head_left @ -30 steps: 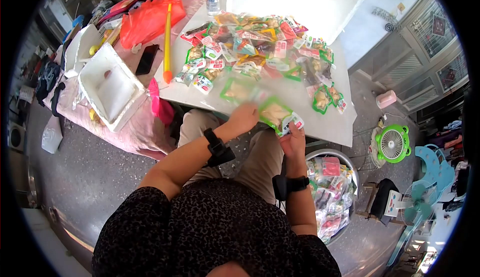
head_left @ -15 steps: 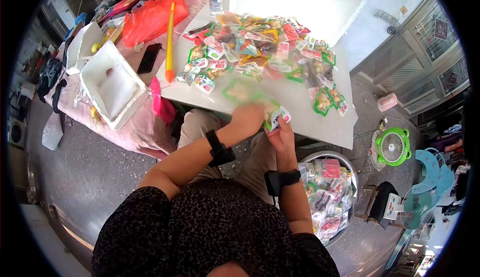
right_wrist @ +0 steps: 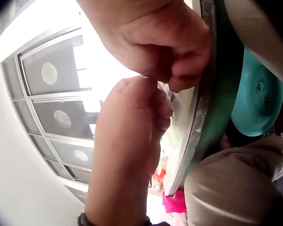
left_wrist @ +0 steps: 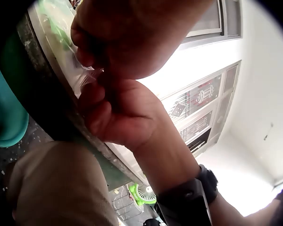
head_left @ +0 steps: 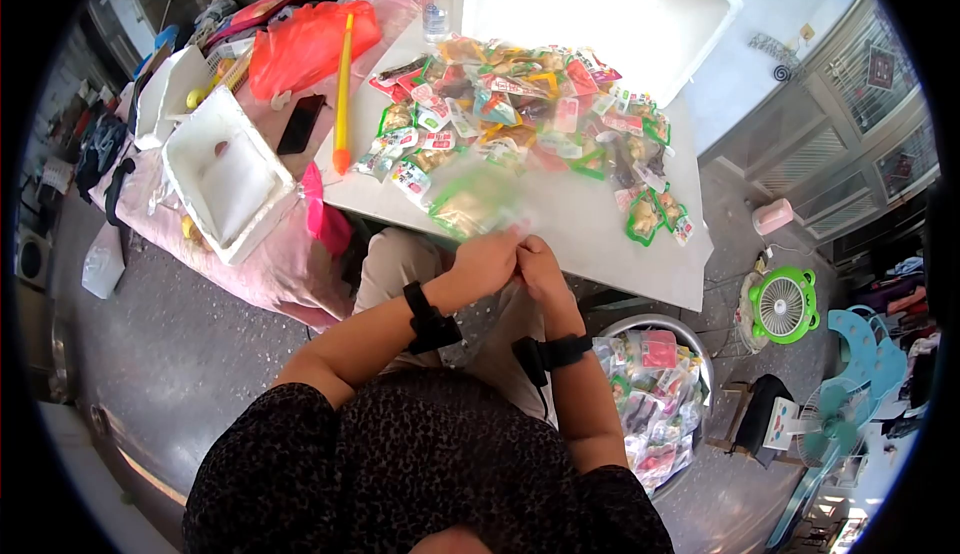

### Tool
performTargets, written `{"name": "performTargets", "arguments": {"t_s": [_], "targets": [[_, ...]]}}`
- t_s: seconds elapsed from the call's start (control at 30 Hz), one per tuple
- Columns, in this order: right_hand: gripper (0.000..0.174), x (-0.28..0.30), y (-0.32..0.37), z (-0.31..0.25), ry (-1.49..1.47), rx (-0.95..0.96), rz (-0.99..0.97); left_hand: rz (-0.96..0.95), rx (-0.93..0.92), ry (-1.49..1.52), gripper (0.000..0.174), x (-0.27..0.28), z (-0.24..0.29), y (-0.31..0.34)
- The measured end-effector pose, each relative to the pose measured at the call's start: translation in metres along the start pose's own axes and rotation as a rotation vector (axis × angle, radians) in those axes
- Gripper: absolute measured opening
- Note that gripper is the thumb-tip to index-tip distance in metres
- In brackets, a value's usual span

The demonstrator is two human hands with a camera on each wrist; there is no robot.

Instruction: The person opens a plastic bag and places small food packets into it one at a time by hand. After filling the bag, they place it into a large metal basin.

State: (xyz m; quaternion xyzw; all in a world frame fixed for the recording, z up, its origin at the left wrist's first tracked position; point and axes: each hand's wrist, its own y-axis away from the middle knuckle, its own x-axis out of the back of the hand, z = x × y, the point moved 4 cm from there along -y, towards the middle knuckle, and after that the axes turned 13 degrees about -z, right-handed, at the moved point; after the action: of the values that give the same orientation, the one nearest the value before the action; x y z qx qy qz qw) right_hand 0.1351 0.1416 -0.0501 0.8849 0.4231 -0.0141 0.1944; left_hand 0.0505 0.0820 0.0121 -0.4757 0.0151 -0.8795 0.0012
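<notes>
At the table's front edge my left hand (head_left: 485, 261) and right hand (head_left: 543, 269) meet, fingers curled, pinching the near end of a clear plastic food packet (head_left: 472, 210). Its green border and pale contents show blurred beyond the knuckles. From the left wrist, clear plastic (left_wrist: 95, 72) runs out between both sets of fingertips. The right wrist view has the left hand (right_wrist: 132, 106) below the right one, with the plastic (right_wrist: 175, 106) beside their fingers. A heap of colourful food packets (head_left: 520, 94) covers the middle and back of the table (head_left: 600, 234).
A steel basin (head_left: 708, 354) of packets stands on the floor at right. Behind the heap is a white foam box (head_left: 590, 4), with a clear bottle (head_left: 437, 4) beside it. At left lie a yellow stick (head_left: 344, 94), a phone (head_left: 301, 124) and a smaller foam box (head_left: 225, 179).
My right hand has moved left and turned in against the left hand. The white-labelled corner it held is now out of sight. The green-edged packet shows lower, close to the knuckles.
</notes>
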Motion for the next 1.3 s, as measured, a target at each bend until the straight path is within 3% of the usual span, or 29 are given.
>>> {"name": "performTargets", "arguments": {"t_s": [0.13,0.23,0.33,0.4,0.47,0.63,0.73,0.87,0.93,1.0,1.17,1.3], "targets": [[0.010,-0.002,-0.004,-0.008,0.050,0.043,-0.039,0.032,-0.046,0.048,0.038,0.005,-0.004,0.006],[0.008,0.003,0.010,-0.023,0.146,0.021,0.159,0.116,-0.172,-0.082,0.053,0.016,-0.005,0.017],[0.010,0.037,0.000,-0.024,0.375,0.077,0.169,0.047,-0.153,-0.243,0.068,0.005,-0.019,0.021],[0.012,0.064,-0.013,-0.046,0.759,0.344,0.334,0.035,-0.143,-0.245,0.068,-0.001,-0.026,0.021],[0.013,0.077,-0.016,-0.084,0.930,0.466,0.506,0.041,-0.132,-0.246,0.068,-0.007,-0.030,0.019],[0.022,0.117,-0.072,-0.127,1.180,0.407,0.761,0.061,-0.101,-0.235,0.066,-0.010,-0.028,0.017],[0.026,0.116,-0.094,-0.137,1.177,0.049,0.658,0.068,-0.118,-0.226,0.063,-0.009,-0.029,0.020],[0.028,0.125,-0.121,-0.126,1.206,0.049,0.574,0.038,-0.102,-0.231,0.063,-0.013,-0.033,0.023],[0.025,0.165,-0.162,-0.099,1.525,0.069,0.426,0.039,-0.105,-0.225,0.063,-0.013,-0.033,0.024],[0.025,0.175,-0.166,-0.089,1.395,0.093,0.327,0.065,-0.110,-0.220,0.061,-0.013,-0.033,0.025],[0.017,0.117,-0.045,-0.116,0.111,0.120,0.423,0.022,-0.078,-0.234,0.060,-0.005,-0.027,0.028],[0.013,0.120,0.005,-0.096,-0.160,0.309,0.220,0.034,-0.102,-0.141,0.056,0.001,-0.021,0.028]]}}
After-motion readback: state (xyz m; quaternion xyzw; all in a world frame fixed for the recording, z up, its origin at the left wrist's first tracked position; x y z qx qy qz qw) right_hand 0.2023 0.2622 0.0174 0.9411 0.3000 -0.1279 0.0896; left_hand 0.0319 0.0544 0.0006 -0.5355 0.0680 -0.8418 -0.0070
